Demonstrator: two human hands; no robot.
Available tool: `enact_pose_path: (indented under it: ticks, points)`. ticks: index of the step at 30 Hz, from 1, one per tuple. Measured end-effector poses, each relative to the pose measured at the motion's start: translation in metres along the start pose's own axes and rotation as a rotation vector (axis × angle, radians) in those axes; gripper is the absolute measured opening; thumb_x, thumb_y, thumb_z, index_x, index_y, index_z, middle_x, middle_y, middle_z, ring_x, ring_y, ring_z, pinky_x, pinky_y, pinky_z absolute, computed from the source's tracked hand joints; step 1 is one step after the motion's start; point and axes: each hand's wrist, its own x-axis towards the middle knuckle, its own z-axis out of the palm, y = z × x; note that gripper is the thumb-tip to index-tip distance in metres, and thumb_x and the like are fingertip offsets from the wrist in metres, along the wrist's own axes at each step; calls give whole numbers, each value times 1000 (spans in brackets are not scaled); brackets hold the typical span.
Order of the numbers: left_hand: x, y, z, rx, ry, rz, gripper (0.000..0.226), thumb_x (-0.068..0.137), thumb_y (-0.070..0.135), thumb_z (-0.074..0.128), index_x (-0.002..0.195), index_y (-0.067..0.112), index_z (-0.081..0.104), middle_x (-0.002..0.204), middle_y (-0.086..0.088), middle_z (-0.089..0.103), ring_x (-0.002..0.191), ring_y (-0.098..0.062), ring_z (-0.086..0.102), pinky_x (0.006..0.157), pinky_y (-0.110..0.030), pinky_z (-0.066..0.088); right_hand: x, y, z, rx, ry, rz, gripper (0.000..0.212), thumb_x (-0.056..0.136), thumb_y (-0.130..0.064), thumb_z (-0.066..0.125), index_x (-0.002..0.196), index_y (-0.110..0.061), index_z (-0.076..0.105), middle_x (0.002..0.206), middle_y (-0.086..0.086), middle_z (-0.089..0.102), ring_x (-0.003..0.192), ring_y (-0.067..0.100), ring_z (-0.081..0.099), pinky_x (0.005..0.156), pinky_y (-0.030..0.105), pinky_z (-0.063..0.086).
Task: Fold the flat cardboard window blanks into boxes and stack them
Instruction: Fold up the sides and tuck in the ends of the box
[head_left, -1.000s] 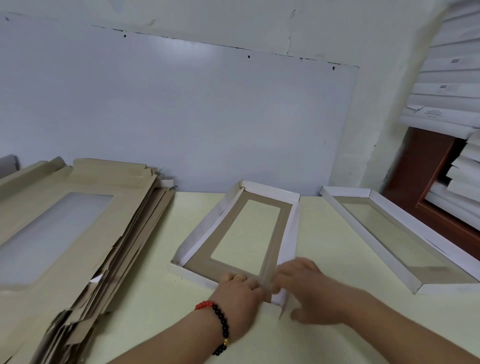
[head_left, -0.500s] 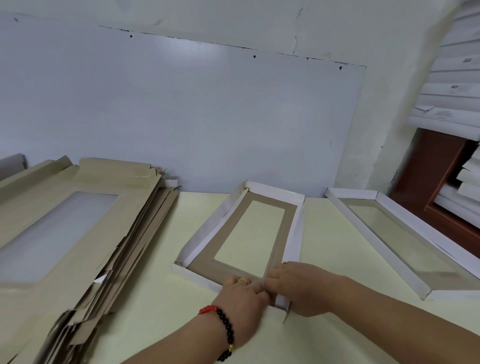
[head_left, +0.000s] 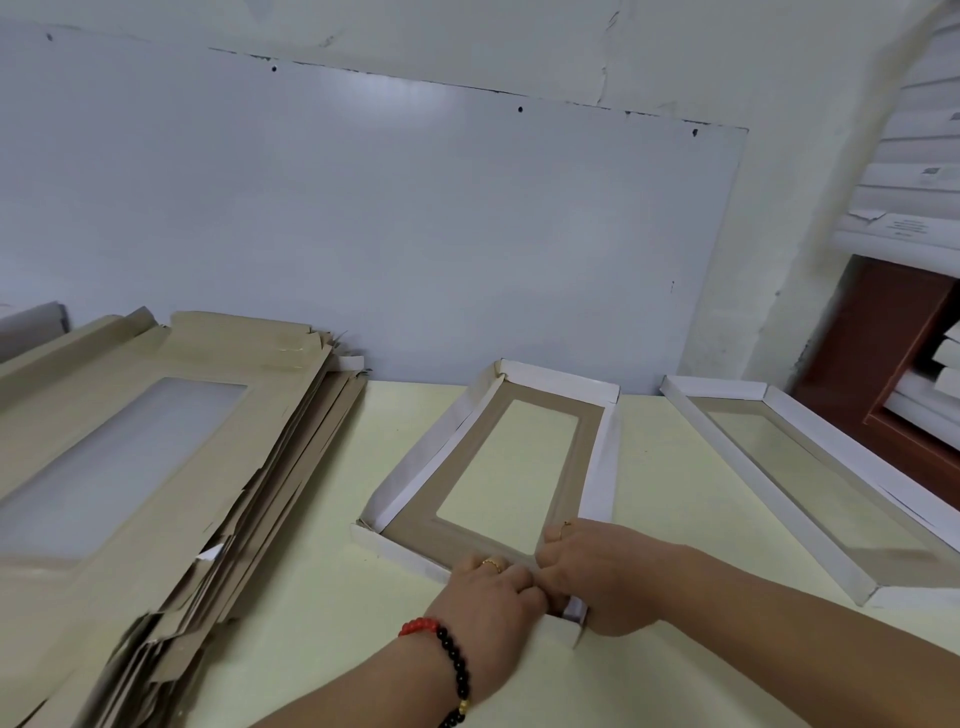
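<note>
On tabletop (head_left: 322, 597) | box (head_left: 498, 467): both hands' fingers (head_left: 524, 577) pinched near corner | one box (head_left: 831, 478) folded | blanks (head_left: 130, 467) remained

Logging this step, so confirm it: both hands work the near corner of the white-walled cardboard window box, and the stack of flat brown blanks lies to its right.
One detail is wrong. The head view shows the stack of flat brown blanks lying to the left of the white-walled cardboard window box. Both the left hand and right hand do work its near corner.

The right hand (head_left: 608, 577), spread flat beside the box (head_left: 498, 467) a second ago, has curled onto its near right corner. The left hand (head_left: 493, 592) has closed in until both hands' knuckles touch there.
</note>
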Motion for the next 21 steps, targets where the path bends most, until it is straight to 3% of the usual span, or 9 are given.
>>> enact_pose_path:
  ticks: [4,8,13,18,21]
  points:
    - [0,1,-3,-3,-18,-1,51,84,13,35,131,29,47,118,-1,52,114,-27,45,98,-35,24,-4,1,3,38,-46,17,10,82,-12,52,90,-18,55,90,2,54,82,15,35,76,27,31]
    - [-2,1,-6,10,-30,-10,55,86,12,35,135,35,40,120,0,50,115,-26,43,97,-36,23,-11,2,7,104,-13,71,14,84,-14,49,94,-17,58,98,3,51,95,24,49,83,35,42]
    - [-4,4,-8,4,-19,-38,46,92,16,36,131,40,45,111,2,49,111,-25,44,95,-34,24,-19,-4,12,176,86,71,22,78,-14,51,96,-20,62,104,0,53,95,24,52,83,31,39]
    - [-6,5,-8,3,-32,-53,44,89,16,39,126,40,44,111,2,48,112,-25,43,93,-34,27,-28,-6,12,263,125,130,12,79,-28,57,89,-29,63,93,-9,55,95,16,51,78,26,31]
    - [-6,6,-12,4,-71,-53,47,92,16,40,130,43,41,113,2,47,114,-26,43,94,-37,29,-30,-4,7,202,104,128,12,85,-34,57,93,-29,64,98,-8,57,100,15,50,82,29,34]
